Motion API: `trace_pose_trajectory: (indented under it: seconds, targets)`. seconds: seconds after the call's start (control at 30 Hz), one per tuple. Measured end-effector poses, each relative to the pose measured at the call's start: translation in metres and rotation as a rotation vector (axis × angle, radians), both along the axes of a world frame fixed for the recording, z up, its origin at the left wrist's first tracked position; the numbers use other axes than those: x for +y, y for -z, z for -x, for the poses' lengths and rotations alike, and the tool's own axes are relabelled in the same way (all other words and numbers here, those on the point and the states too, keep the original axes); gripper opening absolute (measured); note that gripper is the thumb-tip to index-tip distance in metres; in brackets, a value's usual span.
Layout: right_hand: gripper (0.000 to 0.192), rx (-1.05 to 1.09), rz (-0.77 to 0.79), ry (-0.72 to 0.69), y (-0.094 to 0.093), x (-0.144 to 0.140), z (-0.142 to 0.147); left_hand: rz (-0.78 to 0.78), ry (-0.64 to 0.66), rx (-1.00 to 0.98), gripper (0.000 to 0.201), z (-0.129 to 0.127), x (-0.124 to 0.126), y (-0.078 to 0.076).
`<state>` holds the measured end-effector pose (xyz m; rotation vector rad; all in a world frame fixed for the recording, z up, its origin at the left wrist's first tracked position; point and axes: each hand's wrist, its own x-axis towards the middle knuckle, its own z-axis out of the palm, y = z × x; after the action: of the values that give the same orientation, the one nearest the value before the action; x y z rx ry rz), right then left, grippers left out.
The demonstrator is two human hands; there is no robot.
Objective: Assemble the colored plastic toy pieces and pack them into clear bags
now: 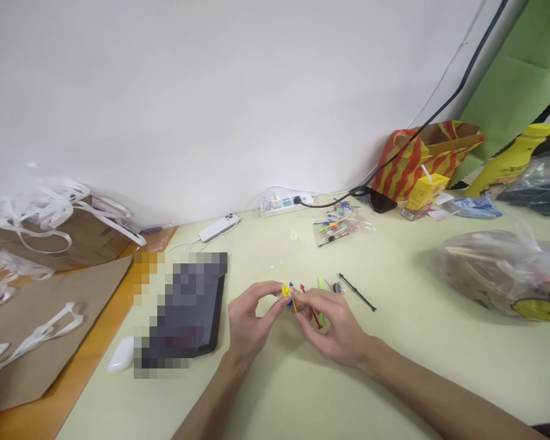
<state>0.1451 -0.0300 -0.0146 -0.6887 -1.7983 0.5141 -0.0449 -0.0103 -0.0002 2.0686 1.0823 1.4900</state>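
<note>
Just right of the tablet (187,311), our left hand (247,318) and right hand (334,330) both pinch the yellow toy piece (286,291) between them, its sticks slanting toward the right hand

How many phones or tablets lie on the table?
2. A white phone lies near the wall, beside the power strip. A dark tablet lies left of the left hand. Others may be hidden under bags.

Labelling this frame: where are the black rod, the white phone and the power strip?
black rod (357,293), head view, middle of its shaft
white phone (219,227), head view, centre of its back
power strip (285,204), head view, its top face
</note>
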Motion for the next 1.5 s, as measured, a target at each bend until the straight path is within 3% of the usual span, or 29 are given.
trace_pose_trajectory:
  seconds: [0.27, 0.47, 0.7, 0.93, 1.27, 1.5]
  targets:
    - [0.049, -0.051, 0.006, -0.041, 0.0, 0.0, 0.001, -0.073, -0.007, 0.114, 0.013, 0.005, 0.001, -0.006]
    - [0.025, -0.165, -0.023, 0.215, -0.007, 0.009, -0.001, -0.197, -0.138, 0.328, 0.02, 0.024, 0.011, -0.018]
    - [0.02, -0.277, -0.009, 0.268, 0.001, 0.013, -0.007, 0.085, 0.054, 0.615, 0.017, 0.044, 0.02, -0.012]
    - [0.018, -0.346, 0.013, 0.277, 0.002, 0.014, -0.006, 0.197, 0.102, 0.678, 0.017, 0.041, 0.017, -0.012]
    - [0.009, -0.509, -0.04, 0.256, 0.002, 0.01, -0.006, 0.196, 0.102, 0.716, 0.019, 0.044, 0.016, -0.015]
    - [0.007, -0.689, 0.002, 0.27, 0.007, 0.012, -0.005, 0.133, 0.131, 0.661, 0.016, 0.028, 0.015, -0.011]
